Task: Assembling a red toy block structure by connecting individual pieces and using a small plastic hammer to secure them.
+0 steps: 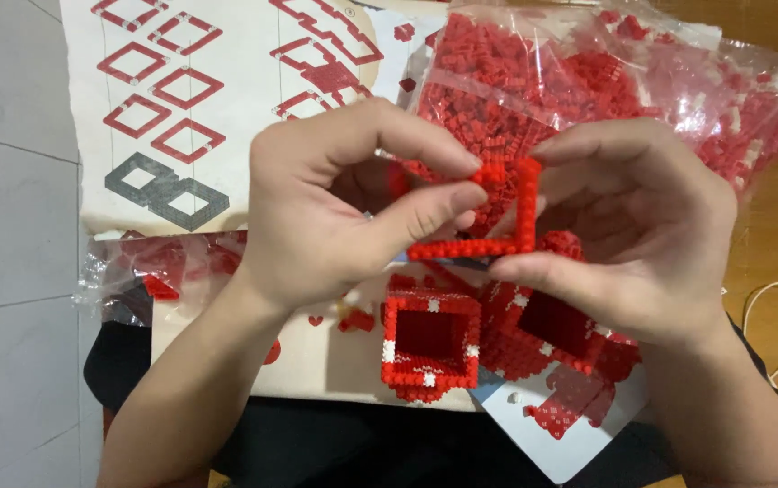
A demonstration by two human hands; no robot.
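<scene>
Red brick strips meet in an L-shaped frame (497,217), held above the instruction sheet (172,108) in front of the bag of red bricks (588,81). The left hand (334,208) and right hand (633,235) both pinch it — best to press squarely at the corner, thumbs bracing, so the joint seats without bending. Two finished square boxes (429,348) sit below.

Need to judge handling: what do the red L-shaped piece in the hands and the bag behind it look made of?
Red L-shaped piece: likely hard plastic micro-bricks, with a studded, faintly glossy surface. Bag: thin clear plastic film, wrinkled and shiny, with red bricks showing through.
</scene>
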